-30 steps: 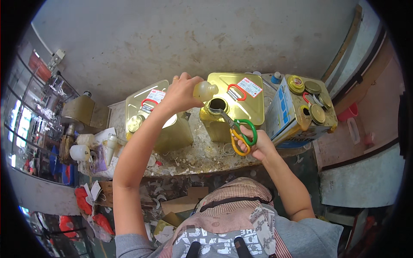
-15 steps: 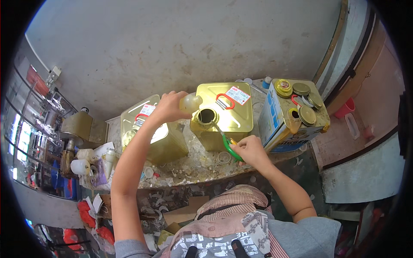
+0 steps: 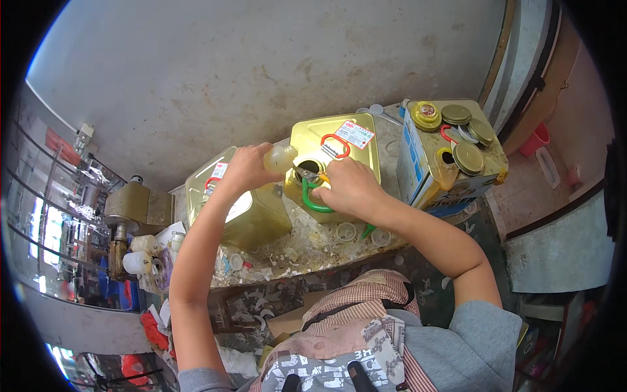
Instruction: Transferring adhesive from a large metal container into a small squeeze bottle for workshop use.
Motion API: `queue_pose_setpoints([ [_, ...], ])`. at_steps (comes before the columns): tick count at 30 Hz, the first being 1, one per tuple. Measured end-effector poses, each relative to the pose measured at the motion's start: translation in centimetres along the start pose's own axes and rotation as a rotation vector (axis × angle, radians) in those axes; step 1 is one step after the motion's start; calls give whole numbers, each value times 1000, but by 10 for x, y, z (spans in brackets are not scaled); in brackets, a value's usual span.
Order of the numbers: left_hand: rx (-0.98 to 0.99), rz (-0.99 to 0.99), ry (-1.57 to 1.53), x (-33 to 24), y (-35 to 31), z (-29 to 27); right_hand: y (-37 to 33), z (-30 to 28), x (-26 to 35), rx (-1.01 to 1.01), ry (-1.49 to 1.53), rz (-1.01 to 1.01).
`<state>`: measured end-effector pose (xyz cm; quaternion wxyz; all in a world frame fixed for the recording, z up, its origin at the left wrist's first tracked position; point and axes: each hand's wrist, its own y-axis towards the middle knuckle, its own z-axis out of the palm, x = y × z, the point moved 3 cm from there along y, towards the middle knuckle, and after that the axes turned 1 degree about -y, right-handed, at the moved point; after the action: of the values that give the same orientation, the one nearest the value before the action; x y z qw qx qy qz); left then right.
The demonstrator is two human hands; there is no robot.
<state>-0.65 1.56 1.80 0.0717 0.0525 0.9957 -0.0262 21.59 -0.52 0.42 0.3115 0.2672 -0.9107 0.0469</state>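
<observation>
Both arms reach forward from the lower edge with elbows bent, the left forearm rising steeply and the right one slanting inward, so that the two hands meet over the middle of the table [image 3: 304, 260]. The left hand [image 3: 248, 171], knuckles up, is closed around a translucent pale-yellow plastic bottle [image 3: 281, 159] tilted on its side, its narrower end toward the right, just beside the round dark mouth [image 3: 307, 166] of a gold rectangular metal can [image 3: 333, 127]. The right hand [image 3: 351, 186], back upward, grips a pair of scissors with one green and one yellow handle [image 3: 315, 207]; the blades point left over that mouth, near the bottle, and whether they touch it cannot be told. A white label with red print [image 3: 353, 134] lies beside the can's red handle [image 3: 335, 145], its lines too small to read; white lettering marks the person's grey T-shirt [image 3: 437, 346]. A second gold can [image 3: 258, 219] stands to the left, partly hidden by the left forearm. To the right stands a blue-and-white rectangular can [image 3: 418, 173], stained yellow, with loose round metal lids [image 3: 469, 158] and a yellow cap [image 3: 426, 116] on top. Clear round plastic lids [image 3: 381, 237] lie at the table's near edge, among whitish scraps.
</observation>
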Motion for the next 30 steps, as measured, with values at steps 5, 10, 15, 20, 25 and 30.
queue_pose_setpoints([
  [5,-44,-23,7,0,-11,4,6,-5,2,-16,-17,6],
  [10,-122,-15,-64,16,-16,10,7,-8,-3,-97,40,54],
  [15,121,-335,-634,45,-20,20,7,-4,-33,-111,74,122],
  [20,195,-260,-1166,60,-32,30,-1,29,-56,139,400,286],
  [25,277,-282,-1589,76,-41,51,-14,25,-59,177,486,336],
  [30,313,-311,-1624,80,-57,55,-25,-5,-51,288,405,351],
])
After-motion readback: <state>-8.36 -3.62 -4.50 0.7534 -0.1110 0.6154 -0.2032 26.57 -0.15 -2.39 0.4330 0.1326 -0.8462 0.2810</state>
